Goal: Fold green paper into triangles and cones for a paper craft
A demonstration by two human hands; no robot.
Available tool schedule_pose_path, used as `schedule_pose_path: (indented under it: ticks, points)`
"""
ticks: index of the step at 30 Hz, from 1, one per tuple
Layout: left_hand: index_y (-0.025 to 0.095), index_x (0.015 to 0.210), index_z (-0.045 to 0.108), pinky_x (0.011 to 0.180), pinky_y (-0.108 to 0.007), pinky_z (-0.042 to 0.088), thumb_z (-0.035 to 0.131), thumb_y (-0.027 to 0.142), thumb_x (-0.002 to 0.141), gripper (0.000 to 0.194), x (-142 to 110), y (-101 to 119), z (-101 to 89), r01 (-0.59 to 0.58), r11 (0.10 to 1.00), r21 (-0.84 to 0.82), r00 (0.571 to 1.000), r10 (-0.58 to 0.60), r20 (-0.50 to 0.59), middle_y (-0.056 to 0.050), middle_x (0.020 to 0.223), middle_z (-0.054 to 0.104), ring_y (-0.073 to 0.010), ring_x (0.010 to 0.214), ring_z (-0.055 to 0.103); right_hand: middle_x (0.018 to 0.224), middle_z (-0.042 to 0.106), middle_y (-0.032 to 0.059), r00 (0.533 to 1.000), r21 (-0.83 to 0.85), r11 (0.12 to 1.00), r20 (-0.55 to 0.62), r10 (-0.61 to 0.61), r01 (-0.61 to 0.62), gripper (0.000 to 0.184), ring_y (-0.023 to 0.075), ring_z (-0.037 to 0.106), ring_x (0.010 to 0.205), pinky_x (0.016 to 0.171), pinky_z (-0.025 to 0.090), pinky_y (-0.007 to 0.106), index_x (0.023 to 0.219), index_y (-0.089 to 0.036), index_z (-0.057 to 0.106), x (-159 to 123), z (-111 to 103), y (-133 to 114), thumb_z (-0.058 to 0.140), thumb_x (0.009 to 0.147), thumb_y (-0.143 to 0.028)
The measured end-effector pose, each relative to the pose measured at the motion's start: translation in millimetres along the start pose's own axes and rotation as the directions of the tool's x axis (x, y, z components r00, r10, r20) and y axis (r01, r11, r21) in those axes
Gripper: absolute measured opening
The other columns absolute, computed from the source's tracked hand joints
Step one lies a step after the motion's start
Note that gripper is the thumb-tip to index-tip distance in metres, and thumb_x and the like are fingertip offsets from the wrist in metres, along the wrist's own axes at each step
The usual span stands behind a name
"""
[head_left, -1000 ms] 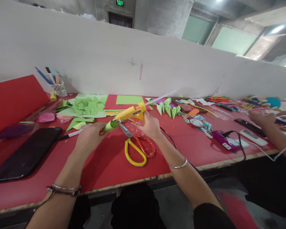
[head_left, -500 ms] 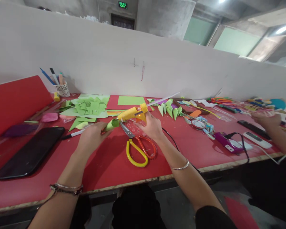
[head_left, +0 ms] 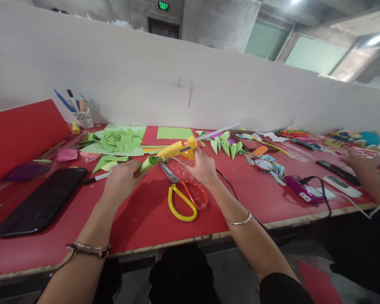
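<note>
My left hand (head_left: 123, 179) is closed around a green paper roll (head_left: 148, 164), and my right hand (head_left: 205, 169) is wrapped round the grip of a yellow glue gun (head_left: 177, 148). A white partition (head_left: 120, 76) stands along the far side, and the red table (head_left: 145, 228) runs before it from left to right. A black device (head_left: 41, 202) lies flat at the near left, probably set aside from where my hands work. Scissors (head_left: 173, 177) lie just nearer than the gun, handles towards me, which suits a quick grab. I tilt the gun nozzle-down and leftwards, I think so that its tip meets the roll's open end; whether they touch, I can't tell. I grip the roll by its left part, likely to keep my fingers away from the nozzle. Green paper cones (head_left: 233, 151) sit grouped farther right, perhaps to stay out of the way. A thin clear glue stick (head_left: 221, 130) juts from the gun's back. The green sign (head_left: 163, 5) beyond the partition reads EXIT; the gun's label is too small to read
</note>
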State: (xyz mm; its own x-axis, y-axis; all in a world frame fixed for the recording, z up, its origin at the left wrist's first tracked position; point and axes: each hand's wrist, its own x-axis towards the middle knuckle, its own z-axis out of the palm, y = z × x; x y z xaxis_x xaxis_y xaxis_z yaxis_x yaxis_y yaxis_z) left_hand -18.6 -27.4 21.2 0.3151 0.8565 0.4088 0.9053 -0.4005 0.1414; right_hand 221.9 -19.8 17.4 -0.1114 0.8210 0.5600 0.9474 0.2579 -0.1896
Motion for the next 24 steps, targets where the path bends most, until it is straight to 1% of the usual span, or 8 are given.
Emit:
schedule_pose_path:
  ticks: [3,7,12,17,24]
  points:
    - [0.018,0.065,0.050,0.049,-0.025,0.025,0.038,0.041,0.082,0.031,0.2,0.3,-1.3,0.009,1.000,-0.022,1.000,-0.009,-0.002,-0.003,0.063,0.054,-0.0141,0.054,0.047,0.094,0.064,0.0103,1.000,-0.017,1.000,0.010,-0.009,0.010,0.058,0.0237,0.061,0.076,0.055,0.039,0.028,0.112,-0.016,0.043,-0.1,0.4,0.4,0.038,0.077,-0.062]
    - [0.018,0.065,0.050,0.049,-0.025,0.025,0.037,0.041,0.083,0.032,-0.4,1.9,-3.6,-0.006,0.999,-0.039,1.000,0.005,-0.025,-0.002,0.063,0.053,-0.0139,0.054,0.046,0.094,0.064,0.0095,1.000,-0.023,1.000,0.009,-0.007,0.007,0.056,0.0231,0.061,0.075,0.054,0.039,0.027,0.109,-0.017,0.045,-0.1,0.3,0.7,0.038,0.077,-0.062]
    - [0.018,0.065,0.052,0.049,-0.026,0.025,0.038,0.041,0.083,0.032,-0.8,2.4,-3.4,-0.004,1.000,-0.004,0.999,0.004,-0.046,-0.003,0.065,0.054,-0.0151,0.057,0.048,0.090,0.064,0.0085,1.000,0.009,1.000,-0.028,-0.008,0.008,0.054,0.0228,0.061,0.072,0.054,0.039,0.027,0.108,-0.018,0.046,-0.6,-0.3,0.0,0.042,0.075,-0.061]
    - [0.018,0.068,0.052,0.051,-0.026,0.027,0.040,0.039,0.083,0.029,-1.6,-0.7,-0.8,-0.009,1.000,0.023,0.997,0.011,-0.072,-0.004,0.070,0.056,-0.0163,0.063,0.051,0.091,0.064,0.0081,0.999,-0.024,1.000,-0.032,-0.015,0.014,0.055,0.0220,0.061,0.070,0.053,0.039,0.027,0.112,-0.017,0.044,-0.7,-0.9,-0.5,0.042,0.076,-0.058]
    - [0.018,0.073,0.055,0.056,-0.027,0.032,0.039,0.032,0.083,0.023,-2.8,-2.6,-1.5,-0.042,0.997,0.069,0.994,0.048,-0.094,-0.006,0.076,0.057,-0.0199,0.075,0.053,0.089,0.065,0.0069,0.998,-0.078,0.995,0.017,-0.067,0.069,0.041,0.0207,0.061,0.071,0.053,0.039,0.026,0.105,-0.018,0.048,1.2,-3.5,0.9,0.044,0.077,-0.047]
